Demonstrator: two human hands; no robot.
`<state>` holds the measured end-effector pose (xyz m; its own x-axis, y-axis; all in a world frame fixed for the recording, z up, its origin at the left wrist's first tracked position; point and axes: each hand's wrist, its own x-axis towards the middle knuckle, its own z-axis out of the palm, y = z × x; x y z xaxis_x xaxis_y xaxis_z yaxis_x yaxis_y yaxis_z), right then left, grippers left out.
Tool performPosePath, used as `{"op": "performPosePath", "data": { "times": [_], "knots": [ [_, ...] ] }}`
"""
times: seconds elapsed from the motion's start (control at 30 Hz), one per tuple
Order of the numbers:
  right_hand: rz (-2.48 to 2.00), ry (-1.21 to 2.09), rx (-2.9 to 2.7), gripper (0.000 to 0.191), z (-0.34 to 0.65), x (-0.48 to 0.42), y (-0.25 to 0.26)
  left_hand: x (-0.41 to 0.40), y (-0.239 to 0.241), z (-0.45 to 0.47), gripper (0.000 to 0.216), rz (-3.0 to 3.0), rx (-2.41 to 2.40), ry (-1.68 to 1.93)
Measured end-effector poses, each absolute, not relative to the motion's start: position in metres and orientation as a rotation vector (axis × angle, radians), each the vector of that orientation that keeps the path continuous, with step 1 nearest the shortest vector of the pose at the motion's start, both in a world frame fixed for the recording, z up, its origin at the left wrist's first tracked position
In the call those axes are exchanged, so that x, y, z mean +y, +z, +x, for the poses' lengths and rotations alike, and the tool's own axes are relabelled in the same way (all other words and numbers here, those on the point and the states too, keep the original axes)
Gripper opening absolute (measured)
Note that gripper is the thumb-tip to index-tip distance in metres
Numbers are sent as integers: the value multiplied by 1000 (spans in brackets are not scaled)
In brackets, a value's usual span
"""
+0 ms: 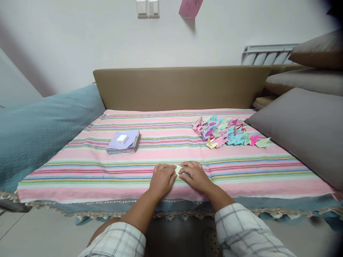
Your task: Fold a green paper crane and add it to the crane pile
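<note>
A small pale green piece of paper [178, 170] lies on the striped cloth near its front edge, mostly covered by my fingers. My left hand [163, 178] presses its left side, with thumb and fingers closed at the paper's edge. From the other side, my right hand [195, 175] holds the paper with bent fingers and thumb. The folds under the fingertips are too small to make out. Beyond my right hand lies a heap of folded paper cranes [227, 132] in many colours. A stack of coloured paper sheets [131, 145], with a small white box [122, 139] on it, stands farther off to the left.
The striped cloth [88, 160] covers the sofa seat up to a brown backrest [177, 89]. A blue-covered armrest [53, 121] bounds the left, grey cushions [302, 132] the right. On the wall are light switches [148, 9] and a pink note [190, 8].
</note>
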<state>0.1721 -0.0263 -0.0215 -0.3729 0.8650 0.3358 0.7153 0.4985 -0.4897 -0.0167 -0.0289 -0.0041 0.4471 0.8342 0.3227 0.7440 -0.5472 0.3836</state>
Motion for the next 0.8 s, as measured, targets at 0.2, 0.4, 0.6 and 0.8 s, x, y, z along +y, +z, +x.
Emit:
{"op": "performPosePath", "data": {
  "times": [0.2, 0.4, 0.6, 0.8],
  "knots": [
    [-1374, 369, -2158, 11, 165, -26, -21, -29, -6, -16, 10, 2487, 1397, 750],
    [-1376, 396, -2137, 10, 166, -27, -20, -29, -6, -16, 9, 2478, 1394, 762],
    [-1363, 444, -2108, 14, 168, -28, -19, -29, -5, -16, 13, 2469, 1415, 747],
    [-1427, 388, -2105, 11, 162, -28, -20, -29, -5, -16, 13, 2470, 1418, 729]
  ]
}}
